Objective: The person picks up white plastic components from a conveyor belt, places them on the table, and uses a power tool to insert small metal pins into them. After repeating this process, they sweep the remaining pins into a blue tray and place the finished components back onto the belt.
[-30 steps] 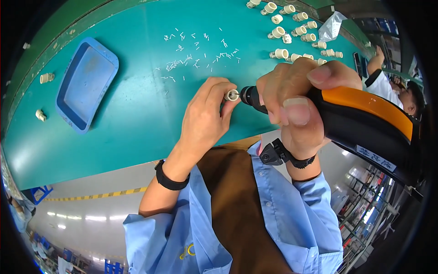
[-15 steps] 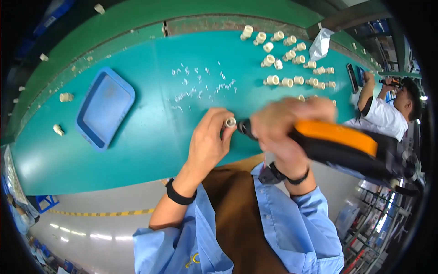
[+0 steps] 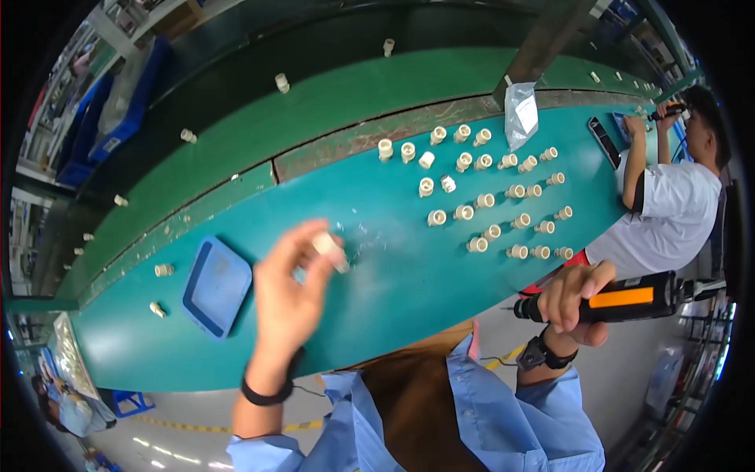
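Note:
My left hand (image 3: 287, 295) is raised over the teal table (image 3: 393, 307), pinching a small cream plastic fitting (image 3: 329, 248) between thumb and fingers; the hand is blurred. My right hand (image 3: 572, 303) hangs off the table's near edge to the right and grips a black and orange electric screwdriver (image 3: 609, 303), its tip pointing left. The two hands are well apart. Several cream fittings (image 3: 487, 208) stand in loose rows on the table beyond my hands. Small clear bits (image 3: 362, 244) lie scattered just right of the held fitting.
A blue tray (image 3: 216, 287) lies on the table left of my left hand, with two loose fittings (image 3: 161, 271) beyond it. A clear plastic bag (image 3: 521, 114) stands at the back. A person in a white shirt (image 3: 668, 208) works at the right end.
The hands have come apart: my left hand has carried the fitting up and to the left, off the screwdriver tip. My right hand has dropped with the screwdriver to the lower right.

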Tool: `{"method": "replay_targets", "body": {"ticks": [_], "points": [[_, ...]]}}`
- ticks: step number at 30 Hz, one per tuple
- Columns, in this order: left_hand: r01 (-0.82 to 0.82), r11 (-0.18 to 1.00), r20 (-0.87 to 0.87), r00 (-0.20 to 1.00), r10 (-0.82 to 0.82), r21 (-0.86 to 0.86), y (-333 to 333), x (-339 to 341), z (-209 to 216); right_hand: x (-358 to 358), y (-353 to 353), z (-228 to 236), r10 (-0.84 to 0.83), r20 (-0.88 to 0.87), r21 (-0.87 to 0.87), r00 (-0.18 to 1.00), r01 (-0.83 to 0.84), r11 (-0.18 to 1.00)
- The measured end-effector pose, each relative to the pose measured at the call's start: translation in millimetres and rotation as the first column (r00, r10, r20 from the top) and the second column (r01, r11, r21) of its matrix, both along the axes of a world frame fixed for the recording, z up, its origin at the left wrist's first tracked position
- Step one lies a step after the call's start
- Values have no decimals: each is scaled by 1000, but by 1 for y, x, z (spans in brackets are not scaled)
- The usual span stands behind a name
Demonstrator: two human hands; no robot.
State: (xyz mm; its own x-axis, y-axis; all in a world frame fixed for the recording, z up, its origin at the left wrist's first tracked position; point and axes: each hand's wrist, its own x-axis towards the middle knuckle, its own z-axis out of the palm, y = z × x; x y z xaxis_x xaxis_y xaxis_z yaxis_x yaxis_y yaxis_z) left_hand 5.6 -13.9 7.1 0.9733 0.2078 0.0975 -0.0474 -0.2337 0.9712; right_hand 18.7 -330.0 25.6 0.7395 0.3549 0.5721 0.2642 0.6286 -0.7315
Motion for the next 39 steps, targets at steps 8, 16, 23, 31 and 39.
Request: {"method": "replay_targets", "body": {"ticks": [8,16,23,31,39], "points": [[-8,859,8,1000,5,512,15,241,-25,32,-39,-20,260,-28,109,965,-255,961],[-126,571,128,991,37,811,-47,352,-48,65,-66,-21,364,-16,111,931,-360,926],[118,720,-114,992,-55,683,-72,422,-65,76,-72,-16,442,-39,78,896,-438,895],[117,751,-56,993,-106,650,-56,393,-46,72,-62,-13,446,-39,97,894,-441,892],[64,836,94,986,-136,545,-25,170,63,44,-38,-15,479,29,146,878,-477,866]]}}
